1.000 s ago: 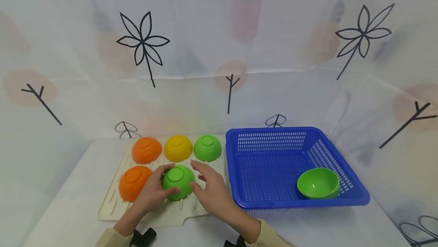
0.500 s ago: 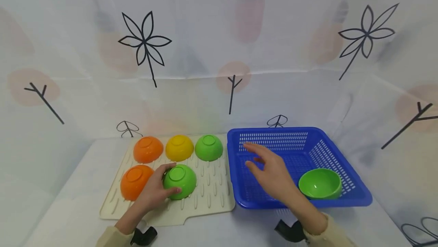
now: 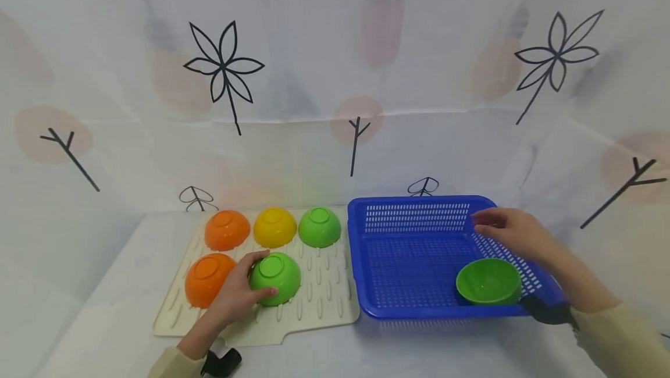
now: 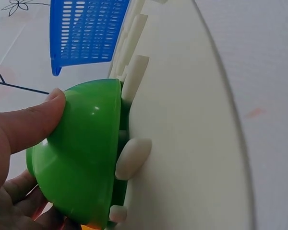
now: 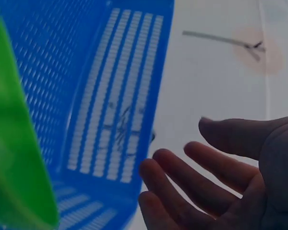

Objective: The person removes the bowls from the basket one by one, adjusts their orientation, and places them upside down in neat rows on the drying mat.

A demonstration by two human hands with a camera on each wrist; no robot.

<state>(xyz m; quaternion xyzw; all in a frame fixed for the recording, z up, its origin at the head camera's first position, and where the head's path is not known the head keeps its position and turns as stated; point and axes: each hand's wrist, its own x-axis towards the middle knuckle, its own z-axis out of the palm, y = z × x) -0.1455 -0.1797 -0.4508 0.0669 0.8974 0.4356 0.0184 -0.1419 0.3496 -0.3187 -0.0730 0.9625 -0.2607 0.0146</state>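
Note:
A green bowl (image 3: 278, 276) lies upside down at the front of a cream drying rack (image 3: 314, 314). My left hand (image 3: 239, 292) grips it from the left; in the left wrist view the thumb and fingers curl round the bowl's outside (image 4: 86, 153), its rim against the rack's ridges. My right hand (image 3: 515, 232) hovers over the right side of a blue basket (image 3: 413, 311), holding nothing. In the right wrist view its fingers are spread and relaxed. Below it, another green bowl (image 3: 489, 282) stands mouth up in the basket's front right corner, apart from the hand.
Two orange bowls (image 3: 227, 231) (image 3: 206, 282), a yellow bowl (image 3: 274, 228) and a third green bowl (image 3: 319, 228) sit upside down on the rack. A white patterned cloth (image 3: 293, 157) hangs behind.
My right hand has moved from beside the front green bowl, across the basket, to its right side. My left hand has kept its grip on the bowl, which has stayed in place.

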